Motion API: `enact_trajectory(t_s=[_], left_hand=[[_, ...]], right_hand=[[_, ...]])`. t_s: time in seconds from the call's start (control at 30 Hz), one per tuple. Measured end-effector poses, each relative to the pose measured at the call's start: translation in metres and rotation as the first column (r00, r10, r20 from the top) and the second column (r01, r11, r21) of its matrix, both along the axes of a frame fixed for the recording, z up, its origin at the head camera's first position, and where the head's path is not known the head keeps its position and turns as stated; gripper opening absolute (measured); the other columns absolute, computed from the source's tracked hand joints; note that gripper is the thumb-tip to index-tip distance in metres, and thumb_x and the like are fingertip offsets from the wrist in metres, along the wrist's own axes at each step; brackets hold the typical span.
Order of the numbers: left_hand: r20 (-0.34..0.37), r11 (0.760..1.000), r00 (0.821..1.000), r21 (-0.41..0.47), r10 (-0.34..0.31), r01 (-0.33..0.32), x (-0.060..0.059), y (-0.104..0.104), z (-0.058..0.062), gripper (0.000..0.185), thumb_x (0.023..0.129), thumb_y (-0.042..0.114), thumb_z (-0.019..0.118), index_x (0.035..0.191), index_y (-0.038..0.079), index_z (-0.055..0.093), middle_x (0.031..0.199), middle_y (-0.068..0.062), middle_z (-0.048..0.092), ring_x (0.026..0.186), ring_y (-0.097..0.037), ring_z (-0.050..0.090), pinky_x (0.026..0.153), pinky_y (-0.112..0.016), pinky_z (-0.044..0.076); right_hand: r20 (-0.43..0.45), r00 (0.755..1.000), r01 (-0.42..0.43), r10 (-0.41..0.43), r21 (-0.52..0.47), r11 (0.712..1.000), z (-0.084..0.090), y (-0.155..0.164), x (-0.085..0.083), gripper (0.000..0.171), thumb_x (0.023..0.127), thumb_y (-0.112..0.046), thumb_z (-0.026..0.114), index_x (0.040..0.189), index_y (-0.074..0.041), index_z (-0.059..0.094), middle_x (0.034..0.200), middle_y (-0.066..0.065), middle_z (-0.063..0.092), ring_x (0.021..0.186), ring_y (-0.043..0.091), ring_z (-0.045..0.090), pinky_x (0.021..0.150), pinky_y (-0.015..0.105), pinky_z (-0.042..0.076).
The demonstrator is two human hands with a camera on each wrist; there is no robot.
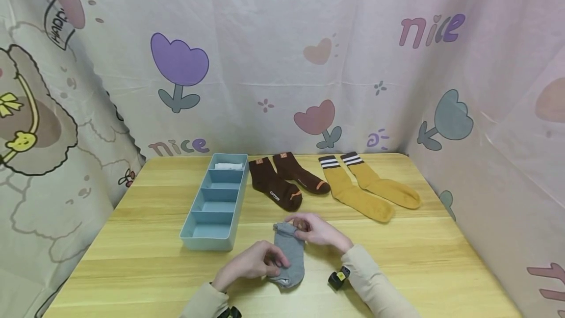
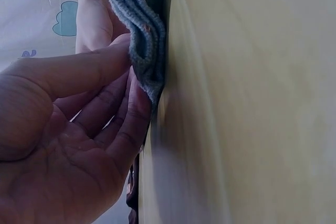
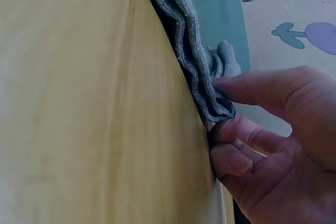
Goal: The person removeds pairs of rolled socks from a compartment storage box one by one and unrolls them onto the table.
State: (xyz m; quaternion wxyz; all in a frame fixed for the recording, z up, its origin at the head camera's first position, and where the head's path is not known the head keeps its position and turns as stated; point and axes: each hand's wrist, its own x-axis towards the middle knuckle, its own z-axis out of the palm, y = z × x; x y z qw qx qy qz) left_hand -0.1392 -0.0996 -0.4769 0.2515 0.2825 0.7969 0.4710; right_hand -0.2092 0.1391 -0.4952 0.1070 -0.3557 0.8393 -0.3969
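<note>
A grey sock (image 1: 290, 254) lies on the wooden table (image 1: 397, 254) near its front edge. My left hand (image 1: 253, 261) pinches the sock's near end between thumb and fingers; the left wrist view shows the folded grey sock (image 2: 142, 40) held at that hand's fingertips (image 2: 137, 98). My right hand (image 1: 315, 229) grips the far, cuff end. In the right wrist view its thumb and fingers (image 3: 236, 129) pinch the layered grey sock (image 3: 194, 61) at its edge.
A blue divided tray (image 1: 216, 200) stands left of the sock, with something white in its far compartment (image 1: 228, 165). A pair of brown socks (image 1: 282, 180) and a pair of mustard socks (image 1: 368, 188) lie behind. Patterned curtains enclose the table on three sides.
</note>
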Motion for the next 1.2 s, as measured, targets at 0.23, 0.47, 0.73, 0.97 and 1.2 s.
enact_trajectory(t_s=[0.23,0.47,0.73,0.97,1.2], left_hand=[[-0.008,1.000,1.000,-0.017,0.006,-0.007,0.001,0.000,0.001,0.021,0.080,-0.009,0.073,0.097,0.002,0.076,0.090,-0.011,0.073,0.080,0.001,0.059,0.073,-0.017,0.052],[-0.031,1.000,1.000,-0.027,0.006,-0.007,0.001,-0.003,0.000,0.022,0.078,-0.009,0.073,0.097,0.002,0.076,0.089,-0.010,0.072,0.080,0.002,0.059,0.073,-0.016,0.052],[-0.030,1.000,1.000,-0.025,-0.001,0.000,0.001,-0.003,0.001,0.021,0.078,-0.009,0.074,0.096,0.002,0.076,0.088,-0.009,0.073,0.080,0.002,0.058,0.072,-0.016,0.052],[-0.011,1.000,1.000,-0.024,0.004,-0.004,0.001,-0.003,0.001,0.023,0.078,-0.009,0.074,0.096,0.003,0.076,0.088,-0.008,0.072,0.080,0.000,0.059,0.072,-0.017,0.052],[-0.010,1.000,1.000,-0.018,0.002,-0.002,0.001,-0.004,0.000,0.023,0.078,-0.009,0.074,0.097,0.003,0.076,0.088,-0.007,0.072,0.080,0.000,0.059,0.073,-0.017,0.052]], right_hand=[[-0.064,0.998,-0.001,0.001,0.007,1.000,-0.002,0.000,0.001,0.046,0.091,0.001,0.061,0.136,-0.006,0.060,0.114,0.012,0.067,0.081,0.005,0.053,0.073,0.018,0.047],[-0.044,0.999,0.021,-0.019,0.044,0.999,0.000,-0.002,0.002,0.037,0.093,-0.011,0.064,0.129,-0.007,0.067,0.127,0.014,0.066,0.101,0.015,0.061,0.085,0.022,0.050],[-0.038,0.999,0.040,-0.037,0.070,0.997,0.000,-0.007,-0.006,0.033,0.087,-0.019,0.077,0.118,-0.009,0.071,0.096,0.003,0.071,0.080,0.004,0.054,0.072,0.019,0.048],[-0.037,0.996,0.077,-0.075,0.063,0.995,0.000,-0.008,-0.014,0.028,0.086,-0.014,0.076,0.113,-0.007,0.071,0.088,0.004,0.068,0.076,0.002,0.053,0.070,0.019,0.047],[-0.082,0.990,0.113,-0.111,0.024,0.993,-0.001,-0.008,-0.018,0.023,0.089,-0.005,0.068,0.112,-0.005,0.071,0.089,0.007,0.069,0.077,0.005,0.054,0.070,0.020,0.046]])
